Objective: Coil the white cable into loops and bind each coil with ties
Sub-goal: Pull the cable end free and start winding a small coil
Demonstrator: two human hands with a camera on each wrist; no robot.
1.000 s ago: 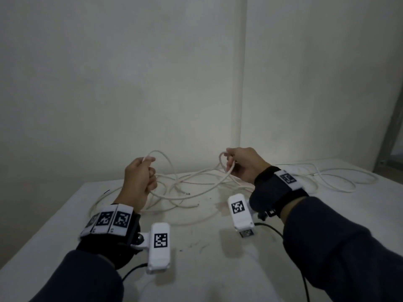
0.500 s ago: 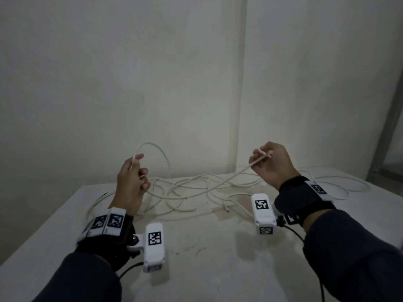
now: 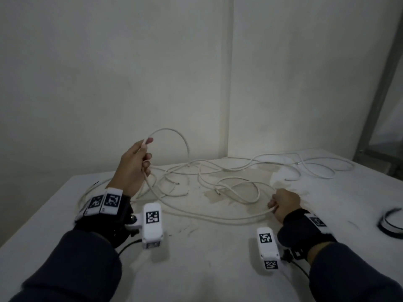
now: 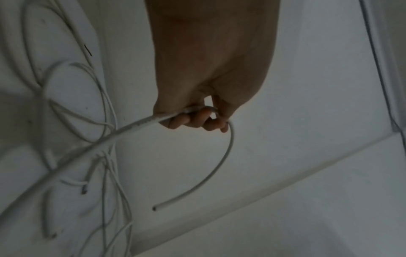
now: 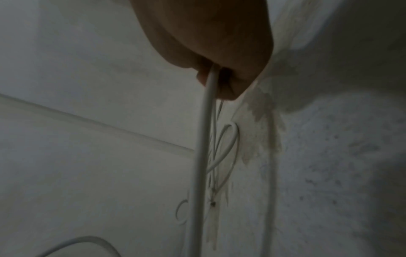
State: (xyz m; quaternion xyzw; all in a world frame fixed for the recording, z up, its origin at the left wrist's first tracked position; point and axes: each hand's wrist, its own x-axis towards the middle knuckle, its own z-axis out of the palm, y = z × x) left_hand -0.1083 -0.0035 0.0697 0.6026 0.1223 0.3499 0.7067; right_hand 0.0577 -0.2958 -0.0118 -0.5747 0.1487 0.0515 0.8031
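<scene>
White cable (image 4: 197, 177) cut end visible only from left wrist

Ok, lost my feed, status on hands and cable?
Left hand grips white cable near its end, raised. Right hand grips it low at table. No coil yet. Loose strands tangled between.

We are seeing bare table (image 3: 196, 269) lying open near us, while tangled cable (image 3: 202, 175) is crowding the far half and a dark ring (image 3: 390, 223) is sitting at the right edge.
</scene>
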